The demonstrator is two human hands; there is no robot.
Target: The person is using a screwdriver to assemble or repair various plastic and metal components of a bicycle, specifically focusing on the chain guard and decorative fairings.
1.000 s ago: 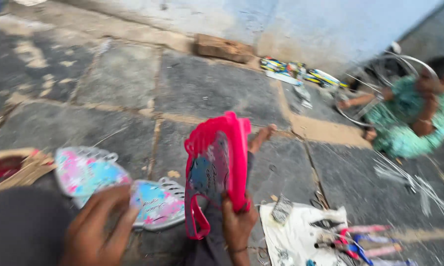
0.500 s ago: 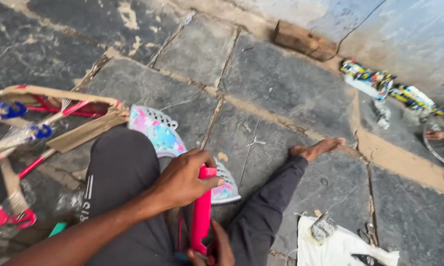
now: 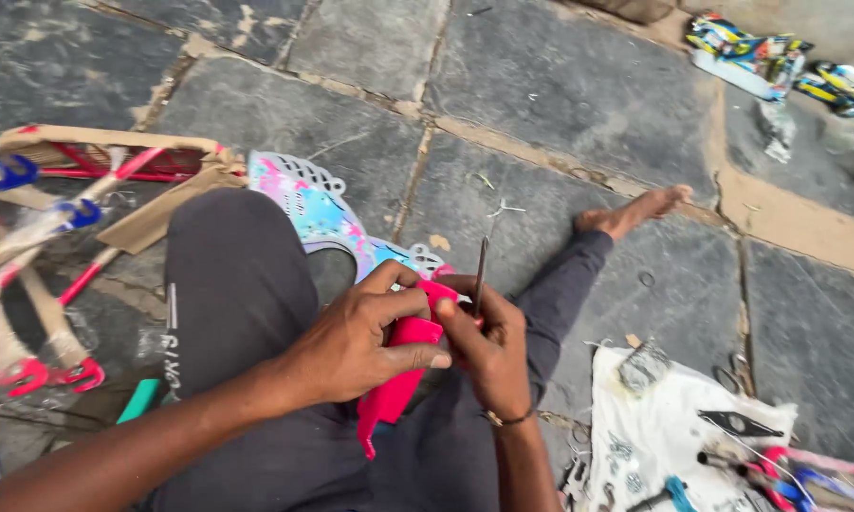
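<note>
Head view: stone floor [image 3: 560, 104] is seen under a seated person. Cardboard-wrapped red frame [image 3: 57, 190] lies far left; colourful flat packages [image 3: 749, 57] lie top right by the wall. White cloth [image 3: 654, 446] with small tools is spread lower right. Pink plastic part [image 3: 398, 379] is held over the lap, long axis running up-right to down-left. Left hand [image 3: 360, 337] is closed around it; right hand [image 3: 488, 351] is pinched shut on a thin metal tool [image 3: 480, 275], pointing up.
</note>
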